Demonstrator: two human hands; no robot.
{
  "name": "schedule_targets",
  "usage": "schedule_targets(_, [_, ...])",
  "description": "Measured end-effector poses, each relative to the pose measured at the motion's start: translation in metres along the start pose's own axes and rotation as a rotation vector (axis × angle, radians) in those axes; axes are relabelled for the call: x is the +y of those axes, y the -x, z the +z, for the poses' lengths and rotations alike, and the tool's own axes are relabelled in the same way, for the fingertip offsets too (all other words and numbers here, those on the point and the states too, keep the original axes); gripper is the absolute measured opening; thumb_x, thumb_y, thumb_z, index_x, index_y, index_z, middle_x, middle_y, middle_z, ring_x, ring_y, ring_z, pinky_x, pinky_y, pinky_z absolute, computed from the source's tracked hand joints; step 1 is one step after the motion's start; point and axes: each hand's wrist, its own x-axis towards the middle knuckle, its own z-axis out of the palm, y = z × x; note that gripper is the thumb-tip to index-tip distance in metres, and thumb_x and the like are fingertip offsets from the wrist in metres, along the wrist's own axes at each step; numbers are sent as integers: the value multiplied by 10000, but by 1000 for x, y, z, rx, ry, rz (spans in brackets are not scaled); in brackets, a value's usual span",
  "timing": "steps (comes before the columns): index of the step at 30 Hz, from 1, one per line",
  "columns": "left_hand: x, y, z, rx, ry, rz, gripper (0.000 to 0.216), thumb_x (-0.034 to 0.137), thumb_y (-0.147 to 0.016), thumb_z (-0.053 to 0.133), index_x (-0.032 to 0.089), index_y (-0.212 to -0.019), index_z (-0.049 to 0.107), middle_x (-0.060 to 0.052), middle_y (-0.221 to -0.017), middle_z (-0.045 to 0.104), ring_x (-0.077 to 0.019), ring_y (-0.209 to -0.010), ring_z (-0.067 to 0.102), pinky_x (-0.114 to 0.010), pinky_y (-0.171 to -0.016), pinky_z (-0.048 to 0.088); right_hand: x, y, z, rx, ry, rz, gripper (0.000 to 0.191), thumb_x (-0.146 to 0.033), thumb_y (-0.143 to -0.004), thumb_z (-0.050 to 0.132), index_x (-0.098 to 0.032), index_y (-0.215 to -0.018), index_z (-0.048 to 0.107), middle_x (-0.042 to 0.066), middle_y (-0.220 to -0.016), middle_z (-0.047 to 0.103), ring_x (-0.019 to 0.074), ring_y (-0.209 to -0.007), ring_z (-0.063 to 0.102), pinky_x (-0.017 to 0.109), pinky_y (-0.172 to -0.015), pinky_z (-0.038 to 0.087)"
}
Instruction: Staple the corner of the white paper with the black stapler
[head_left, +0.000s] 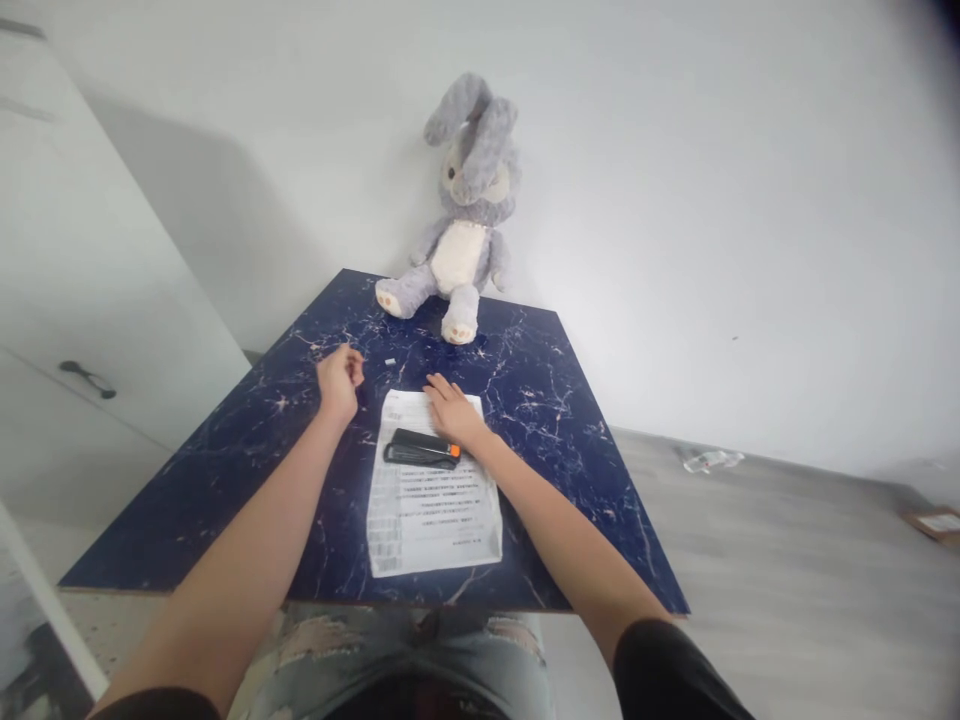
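Observation:
A printed sheet of paper (433, 505) lies on a dark blue marbled table (570, 440). A black stapler with an orange tip (421, 449) rests across the paper's upper part. My right hand (452, 408) lies flat on the paper's top edge, fingers stretched out, just beyond the stapler. My left hand (340, 381) hovers over the table left of the paper, fingers curled in a loose fist; what it holds, if anything, is hidden. A tiny white scrap (389, 361) sits on the table between my hands and the toy.
A grey plush rabbit (463, 215) sits at the table's far edge against the white wall. A white cabinet with a dark handle (88, 379) stands at the left. A clear wrapper (709, 460) and a cardboard box (937, 523) lie on the grey floor at the right.

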Motion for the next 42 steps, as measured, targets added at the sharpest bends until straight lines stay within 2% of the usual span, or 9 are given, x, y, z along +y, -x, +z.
schedule_targets(6, [-15,35,21,-696,-863,405,277,461,-870,665,207,-928,760,-84,-910,669,-246,-902,619,-352,-819,492,6,22,-40,149,-212,168,373,-181,-1021,382,-132,-1282,644,158,-1338,645,257,-1287,579,443,-1142,435])
schedule_targets(8, [-19,40,22,-828,-1064,488,343,474,-852,705,219,-1077,748,-103,-1072,660,-288,-1035,607,-408,-917,475,-15,27,-56,230,-283,213,346,-281,-1065,365,-185,-1177,678,109,-1147,685,235,-1085,638,413,-1042,497])
schedule_targets(11, [-23,38,23,-931,-1173,516,330,435,-869,696,220,-1117,724,-109,-1141,631,-293,-1072,598,-411,-919,465,-53,37,-74,245,-195,84,342,-495,-1011,573,-206,-1154,686,116,-1214,633,290,-1184,569,486,-1117,426])
schedule_targets(16, [-23,34,23,-987,-1096,499,190,312,-877,647,211,-1032,691,-85,-1101,631,-270,-1063,596,-396,-930,455,-89,50,-73,7,-122,-56,436,-511,-964,653,-190,-1258,620,150,-1272,613,306,-1154,581,427,-938,530])
schedule_targets(20, [-21,38,26,-1009,-1062,519,130,236,-920,533,204,-970,648,-79,-1050,645,-253,-1018,593,-414,-984,441,-81,54,-64,-89,-144,26,190,-315,-945,692,-196,-1087,652,105,-1045,684,262,-938,650,380,-821,536])
schedule_targets(24, [-17,41,28,-1009,-999,469,153,178,-907,498,218,-931,644,-72,-978,676,-249,-976,599,-399,-960,457,-51,56,-68,167,-561,230,203,-404,-921,708,-215,-934,635,45,-893,701,228,-848,681,371,-816,552])
schedule_targets(27, [-12,43,29,-957,-863,402,143,208,-915,525,219,-961,660,-53,-962,701,-226,-933,633,-357,-921,477,-23,52,-78,456,-1098,398,316,-534,-924,659,-226,-964,599,57,-968,731,248,-945,715,411,-840,592])
schedule_targets(31, [-3,55,35,-925,-738,383,133,274,-923,593,208,-979,694,-46,-969,729,-200,-863,659,-315,-871,493,2,46,-88,597,-1572,461,339,-551,-921,599,-222,-1001,600,109,-1121,725,290,-1126,702,524,-931,598])
schedule_targets(42, [-12,86,45,-1032,-706,561,173,339,-998,570,241,-1037,708,-37,-976,744,-179,-843,685,-294,-839,489,-11,44,-92,793,-1299,370,400,-331,-817,692,-239,-1199,621,21,-984,668,197,-909,687,402,-926,576])
